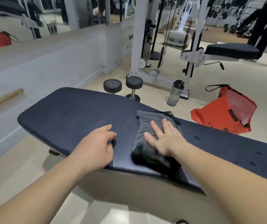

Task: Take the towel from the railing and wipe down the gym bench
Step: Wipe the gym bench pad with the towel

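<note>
Flat and open, our right hand (165, 139) pressed the gray towel (152, 126) onto the bench (65, 113) near its front edge; our left hand (97, 144) braced beside it, fingers curled, holding nothing. Droplets (197, 137) lay just right of the towel, nearer our right hand.

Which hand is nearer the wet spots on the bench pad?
Right. The right hand lies flat on the towel, just beside the wet spots on the bench pad. The left hand rests on the pad beyond the towel, farther away.
</note>
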`<state>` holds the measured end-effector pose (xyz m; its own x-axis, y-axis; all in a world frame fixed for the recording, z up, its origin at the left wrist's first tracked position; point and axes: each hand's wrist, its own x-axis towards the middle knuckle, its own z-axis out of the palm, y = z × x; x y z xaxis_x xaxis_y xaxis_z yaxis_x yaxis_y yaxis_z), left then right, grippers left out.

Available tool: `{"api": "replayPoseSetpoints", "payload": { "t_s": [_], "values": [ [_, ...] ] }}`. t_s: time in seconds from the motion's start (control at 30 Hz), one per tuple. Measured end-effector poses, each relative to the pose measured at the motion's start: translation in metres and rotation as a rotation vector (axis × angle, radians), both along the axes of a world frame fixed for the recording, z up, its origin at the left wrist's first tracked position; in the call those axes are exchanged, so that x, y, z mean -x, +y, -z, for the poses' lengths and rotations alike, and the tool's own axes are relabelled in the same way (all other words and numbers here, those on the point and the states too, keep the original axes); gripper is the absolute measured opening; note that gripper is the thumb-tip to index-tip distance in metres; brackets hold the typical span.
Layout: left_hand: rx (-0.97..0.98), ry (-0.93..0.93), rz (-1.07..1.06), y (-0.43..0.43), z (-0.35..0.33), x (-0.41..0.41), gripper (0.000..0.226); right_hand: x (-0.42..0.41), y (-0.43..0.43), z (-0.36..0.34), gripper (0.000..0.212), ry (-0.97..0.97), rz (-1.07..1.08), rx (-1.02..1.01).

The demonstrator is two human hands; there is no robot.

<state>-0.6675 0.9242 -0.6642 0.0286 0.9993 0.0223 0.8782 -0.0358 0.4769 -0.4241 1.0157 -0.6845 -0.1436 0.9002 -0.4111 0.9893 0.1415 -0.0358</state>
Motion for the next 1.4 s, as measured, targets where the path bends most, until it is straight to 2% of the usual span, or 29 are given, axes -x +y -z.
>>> {"api": "replayPoseSetpoints", "payload": {
  "t_s": [0.13,0.2,0.3,0.47,0.57,0.63,0.7,0.73,0.8,0.93,1.03,1.13,1.23,1.4],
  "values": [
    [0.015,0.012,-0.024,-0.015,-0.003,0.018,0.041,-0.023,0.015,0.010,0.091,-0.109,0.076,-0.104],
    [0.039,0.031,-0.013,-0.019,0.000,0.023,0.039,-0.013,0.004,0.012,0.096,-0.157,0.093,-0.127],
    [0.080,0.052,0.039,-0.018,0.002,0.018,0.049,0.013,-0.020,0.012,0.103,-0.169,0.113,-0.115],
    [0.009,-0.007,0.157,0.001,0.000,-0.018,0.052,0.030,-0.084,0.016,0.087,0.005,-0.125,-0.151],
    [-0.022,-0.078,0.275,0.011,-0.003,-0.050,0.051,0.008,-0.084,0.005,0.096,0.187,-0.204,-0.052],
    [0.078,-0.067,0.390,0.014,-0.002,-0.077,0.054,-0.012,-0.071,-0.011,0.072,0.365,-0.197,0.027],
    [0.226,0.113,0.436,0.015,0.003,-0.101,0.064,-0.029,-0.064,-0.032,0.043,0.504,-0.102,0.009],
    [0.282,0.236,0.436,0.015,0.005,-0.113,0.072,-0.040,-0.065,-0.042,0.037,0.512,-0.028,-0.056],
    [0.344,0.392,0.403,0.011,0.009,-0.132,0.090,-0.066,-0.070,-0.055,0.035,0.467,0.094,-0.174],
    [0.332,0.456,0.343,0.011,0.016,-0.152,0.109,-0.117,-0.066,-0.063,0.044,0.301,0.131,-0.183],
    [0.309,0.498,0.322,0.020,0.020,-0.155,0.109,-0.149,-0.048,-0.059,0.051,0.270,0.209,-0.155],
    [0.288,0.483,0.277,0.027,0.027,-0.153,0.103,-0.184,-0.036,-0.047,0.043,0.238,0.276,-0.170],
    [0.269,0.473,0.221,0.038,0.033,-0.155,0.097,-0.209,-0.031,-0.038,0.027,0.200,0.238,-0.212],
    [0.186,0.472,0.208,0.086,0.035,-0.175,0.089,-0.230,-0.022,-0.034,0.026,0.237,0.152,-0.151]
  ]
}}
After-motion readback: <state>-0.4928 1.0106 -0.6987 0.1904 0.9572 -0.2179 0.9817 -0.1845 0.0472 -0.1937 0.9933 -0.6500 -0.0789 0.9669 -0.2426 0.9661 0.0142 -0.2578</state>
